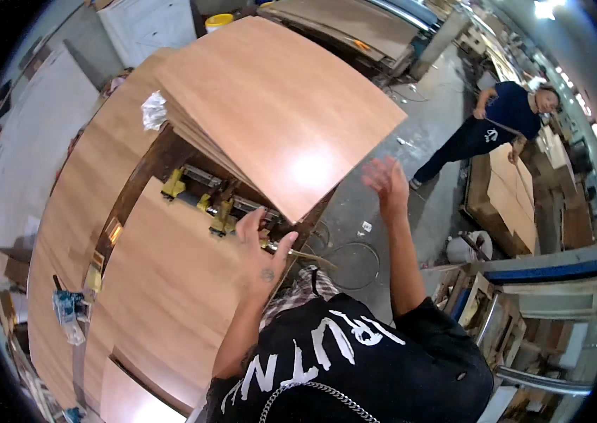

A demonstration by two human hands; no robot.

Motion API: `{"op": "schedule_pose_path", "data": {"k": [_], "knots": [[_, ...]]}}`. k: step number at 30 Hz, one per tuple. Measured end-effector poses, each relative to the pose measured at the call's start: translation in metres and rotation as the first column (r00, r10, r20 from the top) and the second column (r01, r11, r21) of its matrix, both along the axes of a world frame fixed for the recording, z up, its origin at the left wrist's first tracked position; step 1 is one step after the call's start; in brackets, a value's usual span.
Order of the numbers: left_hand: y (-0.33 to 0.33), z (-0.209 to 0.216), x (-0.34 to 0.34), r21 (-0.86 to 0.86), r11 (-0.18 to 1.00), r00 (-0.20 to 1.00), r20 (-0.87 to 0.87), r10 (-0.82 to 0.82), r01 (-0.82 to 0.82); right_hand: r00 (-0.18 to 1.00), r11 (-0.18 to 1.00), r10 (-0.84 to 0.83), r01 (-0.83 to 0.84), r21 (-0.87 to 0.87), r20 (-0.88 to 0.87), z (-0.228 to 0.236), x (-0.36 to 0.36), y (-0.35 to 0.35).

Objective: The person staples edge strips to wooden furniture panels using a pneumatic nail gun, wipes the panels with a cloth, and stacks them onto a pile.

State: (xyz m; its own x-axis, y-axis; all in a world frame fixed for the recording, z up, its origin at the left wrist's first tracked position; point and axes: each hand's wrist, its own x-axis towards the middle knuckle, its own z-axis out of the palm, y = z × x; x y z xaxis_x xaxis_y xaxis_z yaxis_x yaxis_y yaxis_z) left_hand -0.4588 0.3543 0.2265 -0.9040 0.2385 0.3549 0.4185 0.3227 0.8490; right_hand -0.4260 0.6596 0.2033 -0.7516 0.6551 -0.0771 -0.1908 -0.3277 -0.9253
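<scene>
Plainly, the thin plywood sheet [281, 106], atop the stack on the surface [164, 296], was judged light, stiff yet bendable, best gripped at opposite edges; both the left hand [263, 250] and right hand [386, 180] were spread open, holding nothing

Wooden workbench [171, 282]; veneer stack [277, 106], yellow clamps [221, 218] on top
</scene>
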Motion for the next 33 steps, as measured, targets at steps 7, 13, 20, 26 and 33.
{"op": "schedule_pose_path", "data": {"k": [7,13,20,26,33], "knots": [[0.02,-0.01,0.004,-0.1,0.991,0.975,-0.215,0.062,-0.085,0.989,0.788,-0.15,0.119,0.605,0.001,-0.006,-0.028,0.123],[0.017,-0.005,0.011,-0.22,0.967,0.978,-0.193,0.083,-0.125,0.998,0.807,-0.062,0.054,0.589,-0.007,0.005,-0.048,0.151],[0.028,-0.015,0.005,-0.075,0.98,0.932,-0.33,0.151,-0.186,0.995,0.878,-0.009,-0.037,0.477,0.095,0.018,-0.048,0.158],[0.026,-0.012,0.006,0.002,0.977,0.925,-0.321,0.203,-0.214,0.988,0.899,-0.014,-0.053,0.435,0.151,0.019,-0.06,0.154],[0.029,-0.007,0.009,0.08,0.984,0.922,-0.345,0.174,-0.156,0.991,0.894,0.016,-0.074,0.442,0.133,0.02,-0.048,0.176]]}}
